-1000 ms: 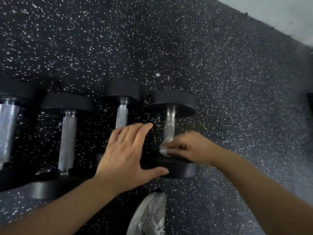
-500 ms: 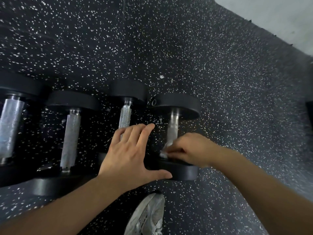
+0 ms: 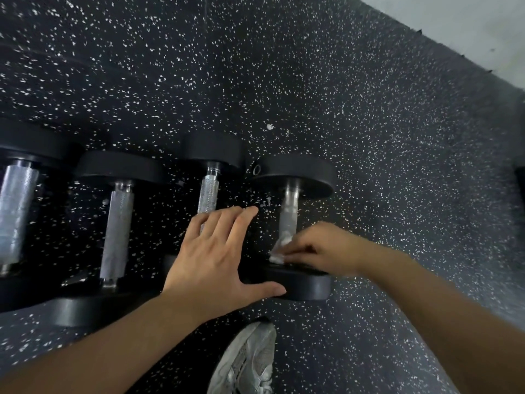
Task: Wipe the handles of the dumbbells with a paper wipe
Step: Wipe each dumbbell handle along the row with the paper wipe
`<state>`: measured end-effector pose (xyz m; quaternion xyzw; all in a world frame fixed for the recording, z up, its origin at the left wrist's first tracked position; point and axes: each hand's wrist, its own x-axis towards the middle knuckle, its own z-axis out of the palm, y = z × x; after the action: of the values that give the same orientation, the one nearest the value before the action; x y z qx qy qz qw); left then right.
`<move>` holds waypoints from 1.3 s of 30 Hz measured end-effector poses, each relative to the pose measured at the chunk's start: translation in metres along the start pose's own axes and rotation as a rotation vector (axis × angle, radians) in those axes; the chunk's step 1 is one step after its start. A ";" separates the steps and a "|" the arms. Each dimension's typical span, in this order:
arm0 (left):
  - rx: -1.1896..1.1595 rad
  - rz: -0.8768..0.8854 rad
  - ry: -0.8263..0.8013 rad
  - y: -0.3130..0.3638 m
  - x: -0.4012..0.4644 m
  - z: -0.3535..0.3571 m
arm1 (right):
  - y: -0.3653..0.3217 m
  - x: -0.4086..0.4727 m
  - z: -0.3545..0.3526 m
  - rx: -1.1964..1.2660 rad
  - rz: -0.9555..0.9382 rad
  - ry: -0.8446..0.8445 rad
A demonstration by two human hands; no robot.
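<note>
Several black dumbbells with knurled silver handles lie side by side on the speckled floor. My right hand (image 3: 321,248) is closed on a white paper wipe (image 3: 279,250) wrapped round the near end of the rightmost dumbbell's handle (image 3: 289,211). Its near weight plate (image 3: 306,284) lies just below my fingers. My left hand (image 3: 216,260) hovers open and flat, fingers together, over the near half of the neighbouring dumbbell (image 3: 208,191), hiding that part of its handle. Two more handles, one (image 3: 118,237) and another (image 3: 15,211), show further left.
The black rubber floor (image 3: 397,166) with white flecks stretches around the row. A pale wall (image 3: 468,32) runs along the upper right corner. My grey sneaker (image 3: 247,362) stands just below the dumbbells. A dark object (image 3: 520,183) shows at the right edge.
My right hand with the wipe has stayed at the near end of the handle, shifting only slightly. The left hand has kept its place.
</note>
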<state>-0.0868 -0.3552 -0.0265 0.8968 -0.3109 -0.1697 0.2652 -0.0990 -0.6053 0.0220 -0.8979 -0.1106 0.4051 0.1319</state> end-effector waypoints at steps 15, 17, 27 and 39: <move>-0.004 0.003 0.009 0.000 0.000 0.001 | 0.004 -0.006 0.010 0.112 0.017 0.078; 0.001 0.002 0.005 0.000 0.000 0.001 | 0.005 -0.003 0.005 0.107 0.024 0.131; -0.003 0.007 0.023 -0.001 0.000 0.002 | 0.006 0.004 0.011 -0.026 0.034 0.361; -0.001 0.012 0.034 -0.001 0.000 0.002 | 0.019 0.011 0.008 0.114 0.184 0.612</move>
<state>-0.0870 -0.3549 -0.0288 0.8975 -0.3118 -0.1531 0.2716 -0.0966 -0.6189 0.0031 -0.9754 0.0386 0.1320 0.1721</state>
